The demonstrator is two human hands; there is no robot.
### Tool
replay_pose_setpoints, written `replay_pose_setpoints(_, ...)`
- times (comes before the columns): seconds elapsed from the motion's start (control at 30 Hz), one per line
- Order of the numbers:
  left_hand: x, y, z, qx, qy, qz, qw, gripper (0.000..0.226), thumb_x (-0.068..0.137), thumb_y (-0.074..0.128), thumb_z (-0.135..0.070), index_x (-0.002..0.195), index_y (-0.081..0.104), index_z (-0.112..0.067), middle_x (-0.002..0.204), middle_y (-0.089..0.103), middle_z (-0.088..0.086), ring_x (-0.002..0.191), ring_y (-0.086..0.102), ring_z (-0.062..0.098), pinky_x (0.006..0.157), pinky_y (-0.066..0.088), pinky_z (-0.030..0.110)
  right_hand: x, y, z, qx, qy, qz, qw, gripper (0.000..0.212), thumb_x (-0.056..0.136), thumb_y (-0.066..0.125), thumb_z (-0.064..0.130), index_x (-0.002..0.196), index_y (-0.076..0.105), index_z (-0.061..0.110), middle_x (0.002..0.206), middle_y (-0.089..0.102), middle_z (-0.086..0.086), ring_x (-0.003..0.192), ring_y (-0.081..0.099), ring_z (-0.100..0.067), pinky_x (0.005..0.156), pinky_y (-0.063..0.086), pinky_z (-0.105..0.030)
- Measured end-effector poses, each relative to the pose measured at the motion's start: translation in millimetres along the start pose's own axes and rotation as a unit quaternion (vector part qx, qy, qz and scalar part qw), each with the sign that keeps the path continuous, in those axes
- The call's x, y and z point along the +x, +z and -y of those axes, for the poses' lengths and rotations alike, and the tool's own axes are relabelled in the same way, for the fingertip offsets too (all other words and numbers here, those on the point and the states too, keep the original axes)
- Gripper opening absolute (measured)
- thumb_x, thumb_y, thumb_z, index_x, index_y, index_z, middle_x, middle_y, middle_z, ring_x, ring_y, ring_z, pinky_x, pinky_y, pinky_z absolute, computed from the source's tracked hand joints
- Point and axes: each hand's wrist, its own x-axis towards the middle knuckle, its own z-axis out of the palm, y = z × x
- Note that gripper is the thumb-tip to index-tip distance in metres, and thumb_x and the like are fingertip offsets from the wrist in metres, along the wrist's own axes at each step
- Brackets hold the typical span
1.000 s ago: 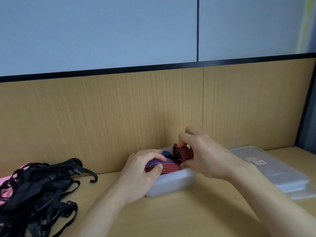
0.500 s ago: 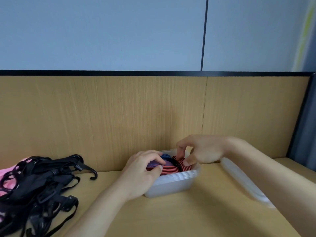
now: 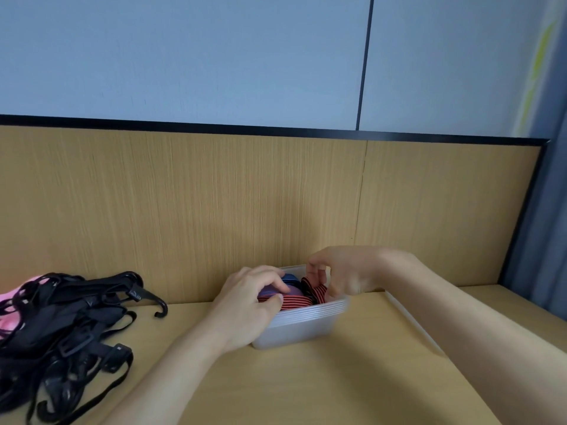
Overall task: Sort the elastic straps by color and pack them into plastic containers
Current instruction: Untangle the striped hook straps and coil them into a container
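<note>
At lower centre of the frame, my left hand (image 3: 248, 302) is curling over the near end of the clear plastic container (image 3: 306, 326), fingers bent across the purple strap (image 3: 276, 292) and thumb pressing the red-striped strap (image 3: 294, 301), pinching the two together. My right hand (image 3: 346, 271) is reaching in from the right, fingertips and thumb closing on the red-and-black roll (image 3: 316, 291), which is standing on edge inside the container. Far to the lower left, black straps (image 3: 61, 317) are lying heaped on the desk (image 3: 337, 378).
</note>
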Motion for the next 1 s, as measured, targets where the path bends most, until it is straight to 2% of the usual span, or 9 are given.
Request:
replay_pose_setpoints(0.17, -2.3, 3.7, -2.0, -0.023, 0.005, -0.042, 0.999, 0.021, 0.093, 0.063, -0.011, 0.098, 0.073, -0.029, 0.13, 0.061, -0.021, 0.126, 0.046, 0.006, 0.113, 0.03, 0.034, 1.5, 4.3, -6.3, 0.04, -0.003, -0.015, 0.999, 0.031, 0.086, 0.074, 0.012, 0.113, 0.062, 0.022, 0.114, 0.061, 0.004, 0.096, 0.057, -0.016, 0.069, 0.042, -0.022)
replay_pose_setpoints(0.27, -4.4, 9.0, -3.4, -0.057, 0.012, -0.096, 0.994, 0.021, 0.088, 0.066, -0.003, 0.092, 0.074, -0.022, 0.12, 0.067, -0.016, 0.12, 0.052, 0.005, 0.11, 0.036, 0.033, -5.1, 20.0, -19.7, 0.146, -0.024, -0.088, 0.985, 0.02, 0.087, 0.069, 0.01, 0.101, 0.065, 0.023, 0.094, 0.063, 0.007, 0.075, 0.053, -0.007, 0.063, 0.04, -0.017)
replay_pose_setpoints(0.37, -4.7, 11.2, -1.2, -0.08, 0.014, -0.12, 0.989, 0.023, 0.086, 0.066, 0.003, 0.089, 0.075, -0.018, 0.115, 0.069, -0.013, 0.118, 0.054, 0.004, 0.108, 0.038, 0.029, -8.1, 47.7, -27.3, 0.293, -0.072, -0.214, 0.929, 0.014, 0.09, 0.067, 0.006, 0.086, 0.07, 0.019, 0.082, 0.064, 0.007, 0.068, 0.05, 0.0, 0.063, 0.039, -0.011)
replay_pose_setpoints(0.47, -4.9, 12.0, 0.4, -0.096, 0.016, -0.127, 0.987, 0.025, 0.086, 0.065, 0.006, 0.087, 0.075, -0.017, 0.114, 0.067, -0.013, 0.119, 0.053, 0.006, 0.105, 0.037, 0.023, -3.7, 72.3, -26.4, 0.357, -0.084, -0.323, 0.872, 0.016, 0.092, 0.066, 0.001, 0.081, 0.073, 0.011, 0.078, 0.065, 0.005, 0.067, 0.05, 0.0, 0.067, 0.039, -0.016)
replay_pose_setpoints(0.57, -4.5, 11.6, 1.5, -0.101, 0.014, -0.123, 0.987, 0.025, 0.087, 0.064, 0.006, 0.088, 0.075, -0.016, 0.115, 0.066, -0.011, 0.12, 0.053, 0.008, 0.104, 0.036, 0.021, 0.9, 74.1, -30.7, 0.352, -0.074, -0.393, 0.846, 0.017, 0.093, 0.066, 0.008, 0.08, 0.073, 0.016, 0.086, 0.064, 0.001, 0.076, 0.055, -0.007, 0.071, 0.039, -0.02)
replay_pose_setpoints(0.67, -4.6, 10.2, 1.9, -0.107, 0.012, -0.111, 0.988, 0.025, 0.087, 0.064, 0.006, 0.089, 0.074, -0.017, 0.117, 0.065, -0.012, 0.121, 0.052, 0.007, 0.107, 0.038, 0.029, -2.6, 68.9, -55.7, 0.202, 0.066, -0.482, 0.85, 0.011, 0.09, 0.063, 0.012, 0.089, 0.071, 0.019, 0.094, 0.06, 0.001, 0.09, 0.057, -0.018, 0.079, 0.041, -0.029)
replay_pose_setpoints(0.8, -4.7, 8.3, 0.3, -0.115, 0.008, -0.096, 0.989, 0.024, 0.088, 0.064, 0.006, 0.091, 0.074, -0.015, 0.118, 0.065, -0.01, 0.122, 0.054, 0.01, 0.109, 0.039, 0.036, -17.9, 71.1, -90.3, 0.048, 0.326, -0.348, 0.878, 0.013, 0.083, 0.054, 0.023, 0.092, 0.062, 0.019, 0.098, 0.057, -0.003, 0.102, 0.052, -0.029, 0.091, 0.037, -0.043)
replay_pose_setpoints(0.87, -4.7, 7.2, 0.1, -0.118, 0.005, -0.091, 0.989, 0.024, 0.089, 0.064, 0.006, 0.091, 0.075, -0.015, 0.119, 0.066, -0.009, 0.123, 0.054, 0.011, 0.11, 0.039, 0.036, -20.6, 73.3, -96.4, 0.059, 0.355, -0.307, 0.881, 0.012, 0.087, 0.051, 0.027, 0.088, 0.059, 0.018, 0.096, 0.062, -0.004, 0.102, 0.054, -0.03, 0.097, 0.037, -0.045)
replay_pose_setpoints(1.0, -6.2, 6.2, -0.3, -0.118, 0.005, -0.088, 0.989, 0.025, 0.089, 0.064, 0.005, 0.091, 0.075, -0.018, 0.119, 0.066, -0.012, 0.123, 0.054, 0.011, 0.108, 0.039, 0.032, -20.8, 77.8, -101.9, 0.076, 0.352, -0.313, 0.879, 0.013, 0.093, 0.048, 0.025, 0.084, 0.055, 0.018, 0.088, 0.062, -0.005, 0.09, 0.053, -0.029, 0.101, 0.04, -0.044)
